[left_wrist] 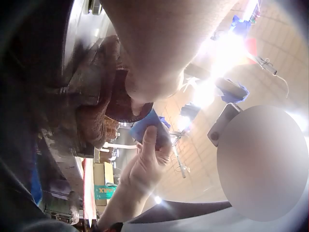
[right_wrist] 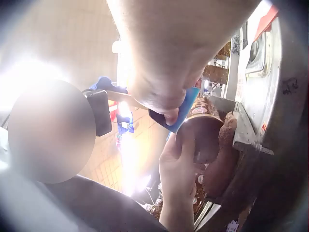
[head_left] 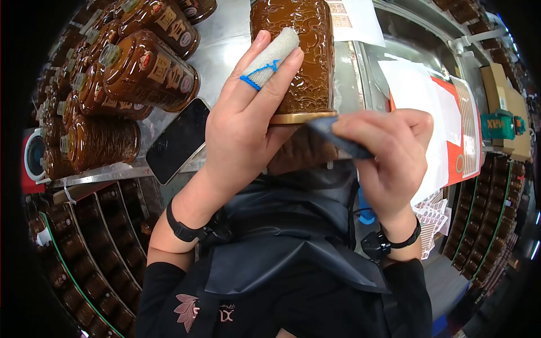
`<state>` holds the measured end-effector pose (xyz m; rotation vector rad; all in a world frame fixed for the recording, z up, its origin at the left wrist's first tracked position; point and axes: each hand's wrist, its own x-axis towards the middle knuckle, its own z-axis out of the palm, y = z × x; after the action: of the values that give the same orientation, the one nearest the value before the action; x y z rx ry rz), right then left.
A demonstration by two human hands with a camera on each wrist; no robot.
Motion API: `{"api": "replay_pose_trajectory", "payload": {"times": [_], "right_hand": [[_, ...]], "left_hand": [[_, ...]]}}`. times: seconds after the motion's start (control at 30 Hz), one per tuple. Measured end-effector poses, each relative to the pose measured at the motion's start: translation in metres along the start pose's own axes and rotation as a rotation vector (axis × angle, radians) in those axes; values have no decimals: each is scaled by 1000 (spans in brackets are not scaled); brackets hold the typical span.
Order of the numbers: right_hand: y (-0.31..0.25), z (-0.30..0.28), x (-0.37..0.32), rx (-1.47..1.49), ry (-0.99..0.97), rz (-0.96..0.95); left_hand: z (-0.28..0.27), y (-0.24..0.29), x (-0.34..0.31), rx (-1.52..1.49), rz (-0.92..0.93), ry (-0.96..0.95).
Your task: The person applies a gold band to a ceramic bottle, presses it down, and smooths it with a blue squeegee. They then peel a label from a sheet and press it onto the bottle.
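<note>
A brown embossed glass jar (head_left: 310, 73) lies on its side, its gold-rimmed base (head_left: 298, 118) toward the body. My left hand (head_left: 242, 112) grips it near that end, fingers along the glass and thumb at the base. One finger wears a pale fabric sleeve tied with blue string. My right hand (head_left: 397, 152) pinches a flat dark blue sheet (head_left: 355, 145), its edge right at the rim. In the right wrist view, the sheet (right_wrist: 187, 110) shows bright blue beside the jar's dark bottom (right_wrist: 207, 140). Brown cloth (head_left: 301, 153) is bunched below the jar.
Several filled brown jars (head_left: 149, 70) crowd the left side of the metal table. A black phone (head_left: 179, 141) lies at its front edge. Right of the jar are white papers (head_left: 414, 107), a red-orange sheet (head_left: 468, 149) and a cardboard box (head_left: 499, 84). Racks of jars (head_left: 96, 242) stand below.
</note>
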<state>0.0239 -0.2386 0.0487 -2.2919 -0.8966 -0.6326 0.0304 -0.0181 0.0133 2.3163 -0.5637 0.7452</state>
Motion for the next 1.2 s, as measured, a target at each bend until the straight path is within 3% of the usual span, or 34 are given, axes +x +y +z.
{"api": "replay_pose_trajectory", "payload": {"times": [0.97, 1.07, 1.2], "right_hand": [[2, 0, -2, 115, 84, 152], [-8, 3, 3, 272, 14, 239], [-8, 10, -3, 568, 39, 620]], "left_hand": [[6, -5, -16, -133, -76, 20], [6, -5, -19, -148, -87, 13], [6, -5, -24, -155, -122, -12]]}}
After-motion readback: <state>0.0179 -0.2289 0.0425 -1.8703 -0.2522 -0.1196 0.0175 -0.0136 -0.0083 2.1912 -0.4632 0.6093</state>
